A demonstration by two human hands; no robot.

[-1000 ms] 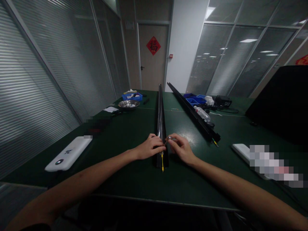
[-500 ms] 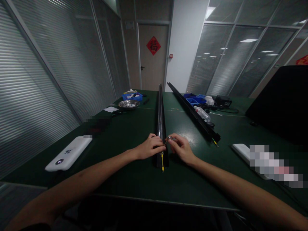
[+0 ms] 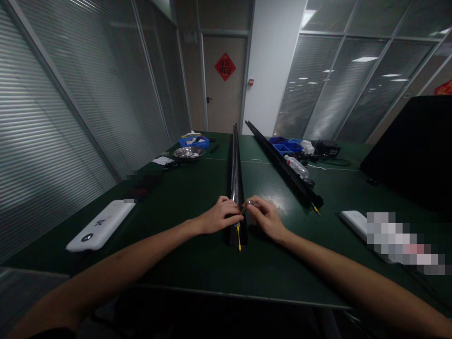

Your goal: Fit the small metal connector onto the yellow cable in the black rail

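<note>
A long black rail (image 3: 235, 165) lies along the middle of the dark green table (image 3: 197, 254), running away from me. A short yellow wire (image 3: 239, 238) sticks out of its near end. My left hand (image 3: 219, 217) rests on the rail's near end and grips it. My right hand (image 3: 264, 217) is just right of the rail, with thumb and fingers pinched on a small metal part (image 3: 248, 203) held against the rail's top. The two hands almost touch.
A second black rail (image 3: 282, 165) lies diagonally to the right, beside a plastic bottle (image 3: 295, 165) and blue bins (image 3: 284, 147). A white device (image 3: 101, 224) lies at left, a metal bowl (image 3: 189, 152) and blue tray (image 3: 193, 141) farther back, a dark monitor (image 3: 413, 150) at right.
</note>
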